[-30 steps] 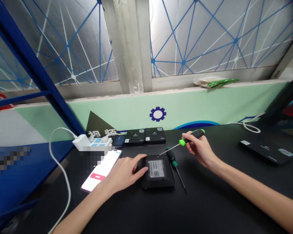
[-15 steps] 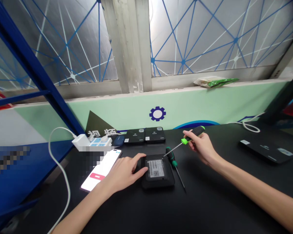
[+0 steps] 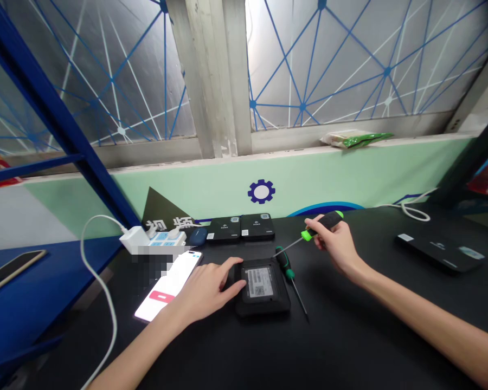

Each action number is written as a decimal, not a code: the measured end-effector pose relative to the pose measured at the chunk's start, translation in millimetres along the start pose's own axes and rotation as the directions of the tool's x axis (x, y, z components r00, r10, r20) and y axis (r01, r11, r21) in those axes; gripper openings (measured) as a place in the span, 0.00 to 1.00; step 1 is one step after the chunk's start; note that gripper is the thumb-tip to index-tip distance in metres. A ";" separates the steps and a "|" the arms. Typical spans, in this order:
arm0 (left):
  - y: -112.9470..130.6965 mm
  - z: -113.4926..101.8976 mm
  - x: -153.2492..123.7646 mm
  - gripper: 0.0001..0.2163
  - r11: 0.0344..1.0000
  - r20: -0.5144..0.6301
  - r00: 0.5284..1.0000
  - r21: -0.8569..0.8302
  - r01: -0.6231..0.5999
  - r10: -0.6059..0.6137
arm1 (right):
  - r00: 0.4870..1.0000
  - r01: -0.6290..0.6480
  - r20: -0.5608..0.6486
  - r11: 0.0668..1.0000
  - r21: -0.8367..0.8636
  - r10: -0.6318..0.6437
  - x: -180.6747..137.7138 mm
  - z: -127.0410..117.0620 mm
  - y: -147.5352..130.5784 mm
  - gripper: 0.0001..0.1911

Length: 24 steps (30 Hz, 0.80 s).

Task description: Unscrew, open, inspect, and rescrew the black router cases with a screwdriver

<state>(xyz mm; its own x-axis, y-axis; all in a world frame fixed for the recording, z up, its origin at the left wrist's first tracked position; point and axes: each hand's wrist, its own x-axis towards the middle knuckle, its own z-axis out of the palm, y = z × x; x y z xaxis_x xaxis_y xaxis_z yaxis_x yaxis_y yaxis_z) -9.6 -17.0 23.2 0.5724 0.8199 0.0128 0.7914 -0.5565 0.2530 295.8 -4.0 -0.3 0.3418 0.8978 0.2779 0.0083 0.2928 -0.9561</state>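
A small black box with a white label (image 3: 262,292) lies bottom-up on the black table (image 3: 350,336). My left hand (image 3: 209,290) rests flat against its left edge, thumb and forefinger spread and touching it. My right hand (image 3: 334,242) is closed round the black-and-green handle of a screwdriver (image 3: 309,232), whose thin shaft slants down to the left with its tip just above the box's far right corner. A second green-and-black screwdriver (image 3: 289,271) lies on the table beside the box's right side.
A lit phone (image 3: 169,285) lies left of my left hand. Behind it sit a white power strip (image 3: 152,238) with a trailing cable, a blue pouch and two black boxes (image 3: 241,226). Another flat black device (image 3: 437,251) lies far right. A blue shelf frame stands left.
The screwdriver tip has shifted from the box's far edge rightward to above its far right corner. My left hand stays on the box. The view tilted slightly.
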 end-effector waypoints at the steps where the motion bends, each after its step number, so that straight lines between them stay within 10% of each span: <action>1: -0.1 0.1 0.1 0.21 1.000 -0.001 1.000 0.000 -0.002 0.002 | 1.000 -0.002 0.009 1.000 0.013 0.002 -0.9 0.6 -0.4 0.17; 24: -4.4 4.0 1.3 0.24 1.000 -0.030 0.999 -0.004 0.020 -0.020 | 0.930 -0.292 0.278 0.942 0.163 0.241 -18.8 14.0 -3.5 0.17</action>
<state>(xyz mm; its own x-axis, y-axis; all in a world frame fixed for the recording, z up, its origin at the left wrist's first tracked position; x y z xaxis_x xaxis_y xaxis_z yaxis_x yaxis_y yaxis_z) -11.5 -14.0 18.3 0.5499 0.8344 0.0368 0.8018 -0.5397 0.2566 276.2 -17.3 -1.0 0.0590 0.9968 0.0541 -0.2454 0.0670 -0.9671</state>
